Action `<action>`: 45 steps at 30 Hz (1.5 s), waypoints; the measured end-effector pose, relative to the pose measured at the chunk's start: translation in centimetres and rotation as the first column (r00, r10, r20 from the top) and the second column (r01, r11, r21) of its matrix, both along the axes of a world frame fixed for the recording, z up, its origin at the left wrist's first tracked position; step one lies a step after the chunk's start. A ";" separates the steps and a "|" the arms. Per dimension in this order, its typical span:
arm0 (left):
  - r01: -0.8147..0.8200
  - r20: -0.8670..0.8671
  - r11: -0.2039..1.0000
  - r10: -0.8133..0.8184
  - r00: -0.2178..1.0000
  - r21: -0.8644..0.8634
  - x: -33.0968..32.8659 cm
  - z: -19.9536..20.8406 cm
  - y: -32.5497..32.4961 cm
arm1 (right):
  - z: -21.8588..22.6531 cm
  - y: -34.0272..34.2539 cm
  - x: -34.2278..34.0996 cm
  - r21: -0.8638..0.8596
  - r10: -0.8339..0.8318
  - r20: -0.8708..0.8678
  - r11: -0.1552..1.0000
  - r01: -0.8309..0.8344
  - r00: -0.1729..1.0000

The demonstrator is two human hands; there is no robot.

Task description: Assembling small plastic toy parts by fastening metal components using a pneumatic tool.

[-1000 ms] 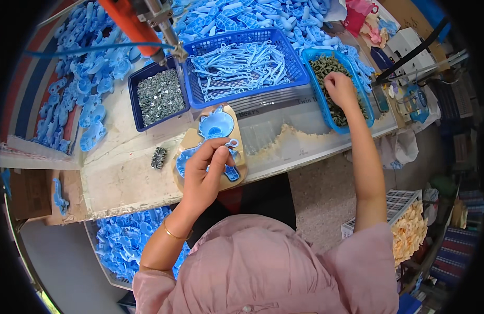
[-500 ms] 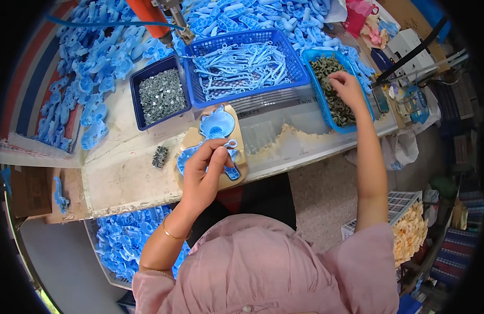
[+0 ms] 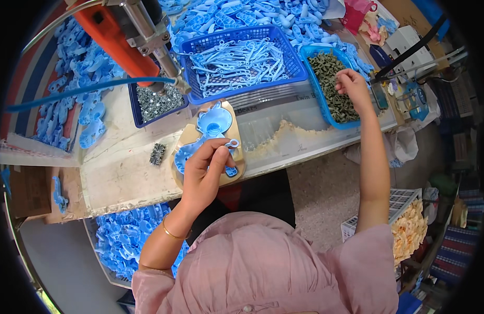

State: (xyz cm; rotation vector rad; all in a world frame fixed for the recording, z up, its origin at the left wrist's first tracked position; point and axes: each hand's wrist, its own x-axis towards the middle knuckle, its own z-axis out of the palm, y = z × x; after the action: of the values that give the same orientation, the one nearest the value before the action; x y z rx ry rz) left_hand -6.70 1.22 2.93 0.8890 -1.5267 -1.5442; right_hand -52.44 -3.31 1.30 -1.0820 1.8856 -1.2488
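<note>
Between the thumb and fingers of my left hand (image 3: 202, 170) is a light-blue plastic rod with a ring end (image 3: 232, 144); the rest of it is hidden by the hand. Below that hand, a blue plastic shell part (image 3: 214, 121) with a round cup lies in a tan holding block (image 3: 232, 175). My right hand (image 3: 353, 90) is over a bright blue basket (image 3: 333, 124) of small dark olive pieces (image 3: 328, 70). Its fingers are pinched together, and whatever they hold is too small to make out.
An orange power driver (image 3: 113, 44) hangs at the upper left, over a dark blue bin (image 3: 138, 123) of small metal screws (image 3: 160, 98). A blue basket (image 3: 242, 93) holds several ring-ended rods. Blue shells (image 3: 79, 68) are heaped behind; a dark coil-like piece (image 3: 157, 154) lies by the block.
The orange driver appears larger and lower, now covering part of the screw bin. My right hand has shifted slightly right within the basket area. My left hand keeps its hold on the rod.
</note>
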 end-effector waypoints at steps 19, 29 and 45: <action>0.107 0.075 0.994 -0.105 0.992 -0.033 0.8 0.3 -0.4 | 7.5 2.9 24.0 0.099 0.709 0.300 0.643 -0.760 0.639; 0.112 0.175 0.991 -0.097 0.980 -0.077 2.2 0.0 0.1 | 8.3 1.8 25.2 0.185 0.798 0.156 0.555 -0.811 0.582; 0.167 0.418 0.972 -0.086 0.904 -0.163 1.9 0.9 0.2 | 9.0 0.9 24.6 0.363 0.973 0.010 0.210 -0.908 0.229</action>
State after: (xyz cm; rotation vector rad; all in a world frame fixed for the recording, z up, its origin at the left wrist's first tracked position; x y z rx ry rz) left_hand -4.75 1.45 3.86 1.0614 -2.0346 -1.3174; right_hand -27.83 -2.45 10.27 -1.8264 0.9730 -0.0548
